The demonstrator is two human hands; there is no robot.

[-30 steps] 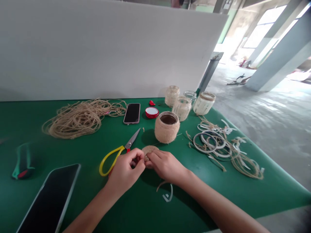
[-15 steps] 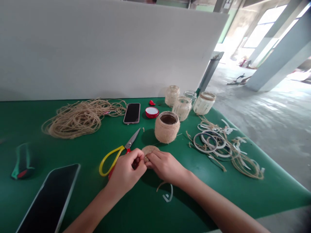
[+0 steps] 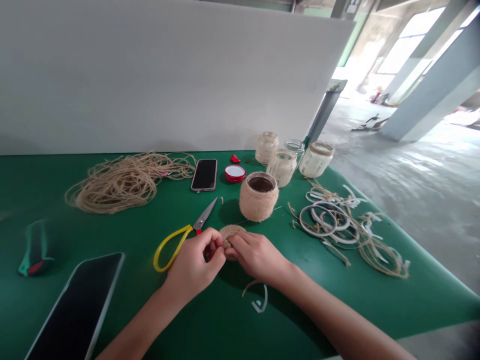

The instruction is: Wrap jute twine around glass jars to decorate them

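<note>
A flat, round disc of coiled tan twine [image 3: 231, 233] is held up just off the tabletop between two bare hands. The twine runs in tight, close rings, giving the disc a rough, fibrous face. It sits tilted, with its upper half showing above the fingers and its lower half hidden behind them. The left hand [image 3: 193, 265] comes in from one side and pinches the disc's near edge with curled fingers. The right hand [image 3: 257, 257] presses in from the other side, its fingertips [image 3: 234, 247] meeting the left hand's at the edge, where a small bit of twine [image 3: 227, 244] shows.
</note>
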